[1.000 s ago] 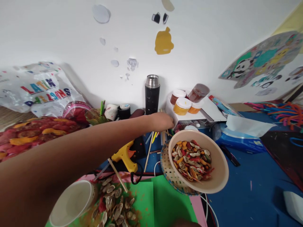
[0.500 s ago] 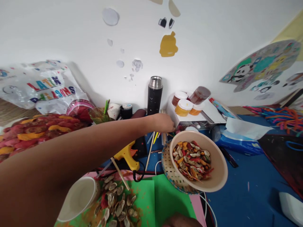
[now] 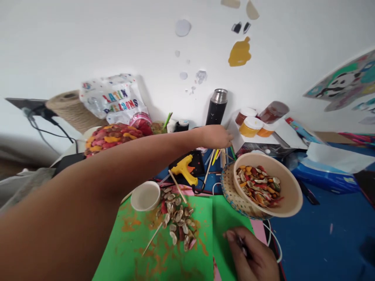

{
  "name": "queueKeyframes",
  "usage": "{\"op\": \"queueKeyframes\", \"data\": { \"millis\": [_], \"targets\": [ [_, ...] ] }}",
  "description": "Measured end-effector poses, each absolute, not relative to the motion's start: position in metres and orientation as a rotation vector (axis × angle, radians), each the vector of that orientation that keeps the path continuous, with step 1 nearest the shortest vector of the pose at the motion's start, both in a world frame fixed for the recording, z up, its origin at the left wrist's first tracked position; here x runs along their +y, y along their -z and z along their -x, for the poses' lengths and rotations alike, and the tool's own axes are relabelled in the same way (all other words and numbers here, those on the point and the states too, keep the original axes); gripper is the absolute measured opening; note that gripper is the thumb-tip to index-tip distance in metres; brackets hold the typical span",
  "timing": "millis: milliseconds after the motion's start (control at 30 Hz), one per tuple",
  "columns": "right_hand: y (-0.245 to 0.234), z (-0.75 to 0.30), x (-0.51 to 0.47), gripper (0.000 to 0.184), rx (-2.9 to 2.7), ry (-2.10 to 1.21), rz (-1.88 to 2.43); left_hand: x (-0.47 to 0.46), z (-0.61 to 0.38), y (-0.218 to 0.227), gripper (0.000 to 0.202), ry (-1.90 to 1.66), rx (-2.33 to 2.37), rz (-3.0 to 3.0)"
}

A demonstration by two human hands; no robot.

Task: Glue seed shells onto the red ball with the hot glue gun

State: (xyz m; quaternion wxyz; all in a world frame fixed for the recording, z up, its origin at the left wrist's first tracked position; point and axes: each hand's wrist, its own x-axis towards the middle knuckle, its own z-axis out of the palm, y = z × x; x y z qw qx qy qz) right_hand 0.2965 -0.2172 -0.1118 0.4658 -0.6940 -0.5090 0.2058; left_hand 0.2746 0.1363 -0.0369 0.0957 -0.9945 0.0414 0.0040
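My left hand (image 3: 217,136) is stretched out over the back of the table, in front of a black thermos flask (image 3: 216,107). Its fingers are curled, and what they hold, if anything, is hidden. Just below it lie loose sticks (image 3: 223,157). My right hand (image 3: 254,255), at the bottom, has its fingers closed round a small dark object (image 3: 242,246) whose kind I cannot make out. It rests over green paper (image 3: 221,222). Peanut shells (image 3: 178,216) lie piled on the paint-smeared green sheet, beside a white cup (image 3: 145,196) and two thin sticks.
A beige bowl (image 3: 294,199) of coloured shells stands on a woven basket (image 3: 230,191). A yellow glue gun (image 3: 185,169) lies behind the paper. Paint jars (image 3: 251,127) stand near the wall. A blue tissue pack (image 3: 325,175) is at right, a balloon bag (image 3: 117,97) at left.
The view has swung left and shifted, so things appear further right. My right hand has come more fully into view. The left hand remains near the sticks.
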Motion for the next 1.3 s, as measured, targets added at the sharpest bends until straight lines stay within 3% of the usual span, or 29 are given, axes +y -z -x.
{"op": "queueKeyframes", "data": {
  "millis": [267, 433, 533, 633, 1033, 1300],
  "targets": [
    [0.109, -0.297, -0.212, 0.048, -1.186, -0.43, 1.718, 0.123, -0.227, -0.001, 0.026, 0.27, -0.357, 2.989],
    [0.11, -0.296, -0.209, 0.061, -1.101, -0.414, 1.733, 0.082, -0.156, -0.026, 0.032, 1.385, -1.054, 3.508],
    [0.111, -0.295, -0.207, 0.067, -1.097, -0.41, 1.756, 0.052, -0.103, -0.036, 0.017, 1.648, -1.29, 3.662],
    [0.109, -0.294, -0.205, 0.07, -1.101, -0.411, 1.768, 0.029, -0.058, -0.037, 0.019, 1.899, -1.421, 3.612],
    [0.055, -0.245, -0.181, 0.055, -1.197, -0.82, 1.584, -0.059, 0.008, 0.003, 0.042, 1.598, -1.929, 3.942],
    [0.046, -0.189, -0.133, 0.057, -1.075, -1.218, 1.245, -0.065, 0.013, 0.026, 0.048, 1.88, -1.788, 3.843]
  ]
}}
